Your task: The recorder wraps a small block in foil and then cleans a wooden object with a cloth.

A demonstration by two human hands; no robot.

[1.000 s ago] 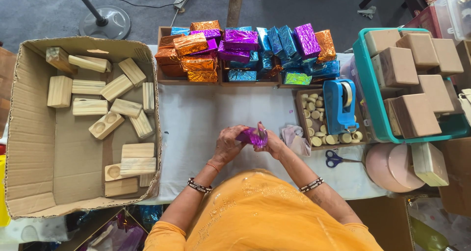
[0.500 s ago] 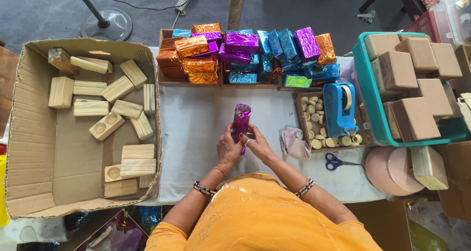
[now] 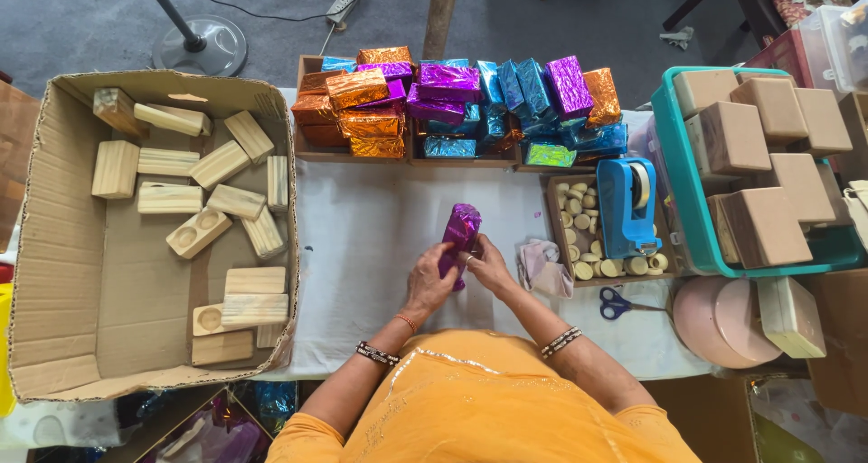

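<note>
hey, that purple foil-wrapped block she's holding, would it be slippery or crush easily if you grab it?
The purple foil-wrapped block probably keeps its shape: it looks boxy, like the stacked foil packages behind. Its shiny, crinkled foil may dent or tear under hard pinching and feel a bit slick. Both hands, left hand and right hand, grip it, so perhaps it has some weight.
</note>
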